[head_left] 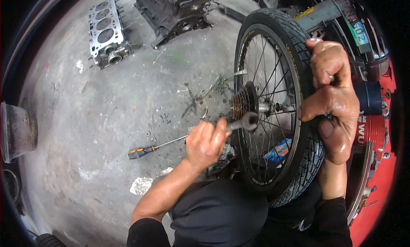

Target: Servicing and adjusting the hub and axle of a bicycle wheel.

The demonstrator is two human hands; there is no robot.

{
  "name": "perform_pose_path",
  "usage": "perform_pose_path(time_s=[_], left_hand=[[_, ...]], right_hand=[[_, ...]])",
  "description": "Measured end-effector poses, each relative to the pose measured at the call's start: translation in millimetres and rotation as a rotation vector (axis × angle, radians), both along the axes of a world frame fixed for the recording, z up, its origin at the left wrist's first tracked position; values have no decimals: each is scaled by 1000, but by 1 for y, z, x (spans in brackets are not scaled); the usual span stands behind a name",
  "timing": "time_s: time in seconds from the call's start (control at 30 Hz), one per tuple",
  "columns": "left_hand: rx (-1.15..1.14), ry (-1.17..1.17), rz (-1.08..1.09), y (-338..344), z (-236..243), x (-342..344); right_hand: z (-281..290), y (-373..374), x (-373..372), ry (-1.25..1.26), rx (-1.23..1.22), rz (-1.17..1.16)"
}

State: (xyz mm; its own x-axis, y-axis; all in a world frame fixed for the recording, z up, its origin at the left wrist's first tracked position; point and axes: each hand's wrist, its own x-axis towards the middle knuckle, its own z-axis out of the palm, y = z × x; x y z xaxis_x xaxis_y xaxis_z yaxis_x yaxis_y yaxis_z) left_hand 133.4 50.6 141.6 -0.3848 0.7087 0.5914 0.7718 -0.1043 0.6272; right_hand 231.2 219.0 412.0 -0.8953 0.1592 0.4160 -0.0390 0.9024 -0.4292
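My left hand (pixel 206 142) is closed round the handle of a dark open-end wrench (pixel 249 121). The wrench's jaw lies beside the rusty cassette sprockets (pixel 240 105) of a bicycle wheel. The wheel, with its knobbly black tyre (pixel 279 19), stands upright in front of my dark-clothed legs. At its centre shows the silvery hub axle (pixel 264 107). Along the tyre's right side, my right hand (pixel 339 97) grips with bent fingers; part of its grasp is hidden. A screwdriver (pixel 143 152) with an orange and black handle lies on the floor left of the wrench.
A cylinder head (pixel 104 27) and a dark engine block (pixel 173 14) rest at the far side of the grey floor. Small loose parts (pixel 164 118) lie near the cassette. A bucket (pixel 19 131) stands far left; red equipment (pixel 373 133) is at right.
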Motion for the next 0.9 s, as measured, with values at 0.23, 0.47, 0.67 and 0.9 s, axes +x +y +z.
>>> perform_pose_path(time_s=[0.23,0.47,0.67,0.9], left_hand=[[25,58,-89,-7,8,-1],[127,41,-76,-5,12,9],[28,-36,-52,-12,10,12],[36,-83,-123,-9,10,2]], right_hand=[[2,1,-4,-51,53,23],[9,4,-1,-99,94,86],[0,-2,-1,-37,12,12],[0,0,-3,-19,28,12]])
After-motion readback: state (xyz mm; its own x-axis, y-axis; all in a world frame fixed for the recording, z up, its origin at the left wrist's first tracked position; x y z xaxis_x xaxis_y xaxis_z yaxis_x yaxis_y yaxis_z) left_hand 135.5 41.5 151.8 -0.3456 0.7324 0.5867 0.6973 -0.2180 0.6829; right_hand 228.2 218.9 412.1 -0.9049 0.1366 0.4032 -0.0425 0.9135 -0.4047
